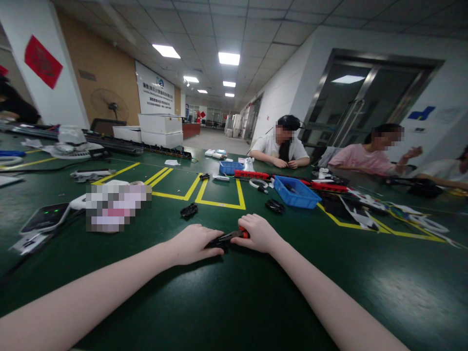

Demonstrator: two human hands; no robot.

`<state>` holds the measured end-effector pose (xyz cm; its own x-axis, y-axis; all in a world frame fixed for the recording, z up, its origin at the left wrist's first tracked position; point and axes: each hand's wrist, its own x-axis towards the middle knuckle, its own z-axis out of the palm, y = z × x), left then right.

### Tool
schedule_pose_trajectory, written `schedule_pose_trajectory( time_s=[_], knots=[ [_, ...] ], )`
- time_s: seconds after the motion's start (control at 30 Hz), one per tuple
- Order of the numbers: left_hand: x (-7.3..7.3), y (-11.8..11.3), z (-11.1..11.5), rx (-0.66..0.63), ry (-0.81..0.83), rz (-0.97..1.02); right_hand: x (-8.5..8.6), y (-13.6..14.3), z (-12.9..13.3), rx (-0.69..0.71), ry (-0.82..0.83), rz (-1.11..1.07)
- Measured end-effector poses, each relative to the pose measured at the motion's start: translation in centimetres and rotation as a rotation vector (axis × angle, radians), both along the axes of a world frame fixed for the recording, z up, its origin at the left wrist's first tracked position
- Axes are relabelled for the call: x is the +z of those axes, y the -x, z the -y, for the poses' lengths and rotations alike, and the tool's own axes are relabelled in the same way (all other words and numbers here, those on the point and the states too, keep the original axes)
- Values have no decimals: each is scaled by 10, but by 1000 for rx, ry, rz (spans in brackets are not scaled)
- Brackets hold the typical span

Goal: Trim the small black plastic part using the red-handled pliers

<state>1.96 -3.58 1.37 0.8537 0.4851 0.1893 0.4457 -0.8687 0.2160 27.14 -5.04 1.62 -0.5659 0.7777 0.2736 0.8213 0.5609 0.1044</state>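
Both my hands meet over the green table (175, 302), just below the yellow tape marks. My right hand (258, 233) is wrapped round the orange-red handle of a pair of pliers (229, 236), whose metal jaws point left. Between the fingers and thumb of my left hand (197, 243) is a small black part (216, 241), mostly covered by the fingers. The plier jaws reach to this part; whether they grip it I cannot tell. Two similar black parts lie beyond my hands, one black piece (189, 210) to the left and another black piece (275, 206) to the right.
A blue bin (296, 193) stands beyond my right hand, with red strips (252, 174) behind it. To the left lie a phone-like device (46, 218) and a partly blurred pink item (117, 209). Several people sit across the table, one person in white (280, 148) nearly opposite.
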Motion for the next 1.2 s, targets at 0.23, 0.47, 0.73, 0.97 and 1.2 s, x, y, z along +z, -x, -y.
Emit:
schedule_pose_trajectory(
  time_s=[0.23,0.47,0.73,0.97,1.2],
  knots=[
    [-1,0,-1,-9,-10,-2,-1,0,0,1,-36,-1],
    [-3,0,-1,21,-16,6,-1,-1,1,-1,-84,-3],
    [-1,-1,3,-8,-6,21,-1,-1,0,45,-74,18],
    [1,0,4,10,-16,19,-3,-2,-1,51,-75,-9],
    [1,0,5,18,-29,16,-5,-3,-2,45,-88,-48]
  ],
)
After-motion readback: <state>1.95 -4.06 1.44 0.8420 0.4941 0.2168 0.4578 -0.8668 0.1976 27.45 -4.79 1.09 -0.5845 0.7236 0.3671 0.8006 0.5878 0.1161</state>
